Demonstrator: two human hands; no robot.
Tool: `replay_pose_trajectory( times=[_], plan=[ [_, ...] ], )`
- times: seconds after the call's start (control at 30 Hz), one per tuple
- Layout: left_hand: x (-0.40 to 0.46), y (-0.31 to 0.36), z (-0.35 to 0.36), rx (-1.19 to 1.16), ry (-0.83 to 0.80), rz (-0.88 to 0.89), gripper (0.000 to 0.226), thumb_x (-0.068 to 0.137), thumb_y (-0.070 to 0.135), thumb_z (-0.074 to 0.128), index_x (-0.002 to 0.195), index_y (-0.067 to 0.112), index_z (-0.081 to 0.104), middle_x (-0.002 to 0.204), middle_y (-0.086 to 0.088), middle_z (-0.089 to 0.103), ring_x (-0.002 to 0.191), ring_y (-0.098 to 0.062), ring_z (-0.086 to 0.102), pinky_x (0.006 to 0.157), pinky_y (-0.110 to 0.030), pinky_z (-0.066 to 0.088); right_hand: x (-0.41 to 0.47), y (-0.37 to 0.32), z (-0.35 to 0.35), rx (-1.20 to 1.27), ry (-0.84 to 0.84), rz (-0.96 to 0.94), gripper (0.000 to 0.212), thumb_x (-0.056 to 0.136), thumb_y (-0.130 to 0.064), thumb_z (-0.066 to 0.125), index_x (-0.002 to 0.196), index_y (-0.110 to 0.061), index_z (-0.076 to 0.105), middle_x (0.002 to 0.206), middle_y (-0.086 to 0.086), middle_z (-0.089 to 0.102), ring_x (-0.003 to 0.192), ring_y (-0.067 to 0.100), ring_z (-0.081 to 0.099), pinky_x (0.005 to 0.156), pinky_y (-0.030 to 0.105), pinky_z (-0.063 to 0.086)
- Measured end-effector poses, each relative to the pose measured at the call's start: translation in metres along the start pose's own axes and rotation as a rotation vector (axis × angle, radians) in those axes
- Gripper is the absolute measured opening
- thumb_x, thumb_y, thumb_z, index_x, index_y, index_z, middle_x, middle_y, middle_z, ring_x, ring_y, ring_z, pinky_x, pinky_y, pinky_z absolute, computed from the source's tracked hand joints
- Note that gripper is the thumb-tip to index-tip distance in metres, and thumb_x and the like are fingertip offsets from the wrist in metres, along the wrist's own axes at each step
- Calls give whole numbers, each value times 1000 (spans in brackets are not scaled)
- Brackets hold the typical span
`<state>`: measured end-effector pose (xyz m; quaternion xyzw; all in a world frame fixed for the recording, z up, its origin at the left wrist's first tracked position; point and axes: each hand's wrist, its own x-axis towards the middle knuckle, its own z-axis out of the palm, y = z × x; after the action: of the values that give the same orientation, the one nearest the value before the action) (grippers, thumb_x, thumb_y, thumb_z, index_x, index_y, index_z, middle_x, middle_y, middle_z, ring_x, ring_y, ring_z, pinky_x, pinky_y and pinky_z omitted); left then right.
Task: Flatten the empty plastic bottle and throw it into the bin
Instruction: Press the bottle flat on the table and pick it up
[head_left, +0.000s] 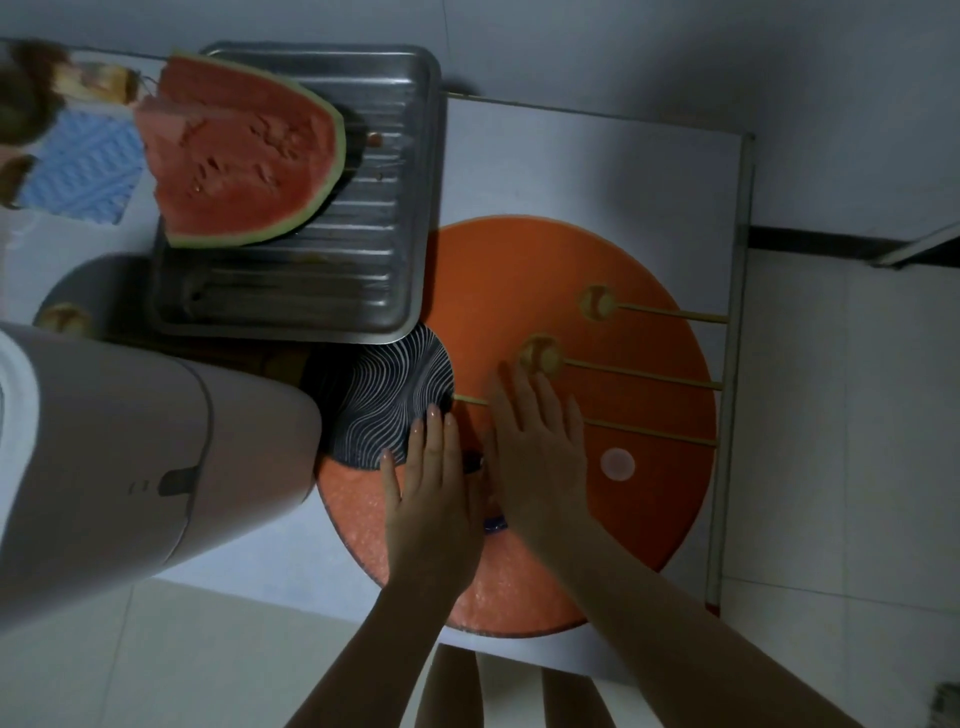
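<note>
Left hand (434, 499): palm down, fingers straight and together, laid flat; no grip visible. Its fingertips reach the edge of a black-and-white swirl-patterned plate (379, 400).

Right hand (540, 447): likewise flat and spread, palm down, just beside the left; closed around nothing.

Plastic bottle (475, 462): almost wholly hidden beneath the two hands. Only a dark piece in the gap between them and a blue scrap (493, 522) lower down show; whether these are cap and label cannot be told. It lies on the orange round board (649, 499), near the bench edge closest to the person.

Status, as judged: pressing step in hand. Both palms bear down together, which suggests the bottle is being squashed; how flat it is cannot be seen. Throwing away not yet done.

Bin: the large white container (156, 457) at left may be it, though no opening shows.

Other items on the white bench (597, 171):
- three wooden skewers (670, 314) across the board, two with a banana slice;
- a pale round disc (617, 464);
- a ridged metal tray (332, 260) holding a watermelon wedge (244, 161);
- a blue cloth (85, 166), far left.
</note>
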<state>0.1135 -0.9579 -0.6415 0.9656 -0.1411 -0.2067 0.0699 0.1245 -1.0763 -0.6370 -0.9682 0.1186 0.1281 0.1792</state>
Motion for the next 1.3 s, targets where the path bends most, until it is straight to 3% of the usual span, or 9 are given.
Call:
replay_pose_trajectory(
  times=[0.13, 0.23, 0.27, 0.4, 0.57, 0.73, 1.0, 1.13, 1.3],
  plan=[
    [3, -6, 2, -150, 35, 18, 55, 99, 42, 12, 147, 18, 3, 157, -2, 3, 146, -23, 6, 116, -40, 3, 5, 1, 10, -38, -57, 49, 54, 98, -37, 16, 148, -20, 8, 160, 7, 13, 147, 28, 12, 117, 51, 9],
    [8, -8, -3, -324, 78, 15, 50, 101, 35, 24, 144, 26, 2, 156, 1, 4, 145, -22, 18, 117, -40, 19, 7, -7, 11, -91, -33, 59, 64, 94, -38, 40, 148, -15, 14, 158, 12, 20, 145, 31, 20, 116, 52, 16],
    [10, -9, -4, -304, 102, 8, 49, 102, 35, 24, 144, 25, 2, 156, 0, 5, 144, -23, 20, 117, -42, 20, 8, -11, 11, -95, -22, 51, 67, 91, -38, 41, 147, -13, 17, 157, 13, 22, 144, 31, 22, 116, 52, 18],
    [23, -10, -5, -138, 91, -98, 57, 95, 41, 5, 147, 20, -2, 156, -1, -1, 146, -22, 4, 115, -39, -2, 9, -18, 15, -54, -54, 28, 60, 93, -38, 15, 148, -13, 14, 158, 12, 18, 145, 29, 19, 117, 48, 16],
    [31, -7, 2, -24, 27, -148, 64, 92, 46, -2, 149, 17, 2, 157, -3, -2, 146, -24, 2, 114, -44, -6, 5, -17, 20, -26, -62, 89, 60, 93, -38, 15, 146, -11, 22, 155, 12, 27, 143, 29, 27, 113, 52, 28],
    [35, -6, -3, 12, -23, -155, 64, 94, 46, 6, 148, 15, 16, 157, -6, 16, 143, -31, 16, 113, -52, 4, 8, -17, 19, -39, -86, 100, 59, 94, -39, 16, 146, -13, 22, 156, 11, 26, 143, 27, 24, 112, 55, 25],
    [40, -8, -8, 71, -142, -105, 60, 96, 41, 13, 145, 11, 27, 152, -9, 23, 137, -32, 35, 107, -60, 29, 12, -18, 18, -72, -160, 136, 58, 94, -40, 21, 144, -13, 28, 154, 12, 31, 142, 28, 29, 109, 58, 31],
    [42, -9, -8, 83, -188, -122, 62, 99, 40, -1, 144, 10, 30, 151, -9, 26, 135, -33, 39, 104, -63, 30, 16, -19, 16, -91, -185, 148, 57, 92, -39, 24, 143, -13, 31, 152, 13, 34, 139, 30, 33, 106, 59, 35],
    [42, -9, -4, 74, -188, -114, 57, 99, 38, 9, 144, 10, 30, 152, -9, 27, 135, -33, 38, 103, -65, 31, 18, -21, 15, -97, -212, 159, 59, 91, -41, 24, 142, -12, 34, 150, 15, 38, 136, 33, 38, 102, 60, 38]
  ],
)
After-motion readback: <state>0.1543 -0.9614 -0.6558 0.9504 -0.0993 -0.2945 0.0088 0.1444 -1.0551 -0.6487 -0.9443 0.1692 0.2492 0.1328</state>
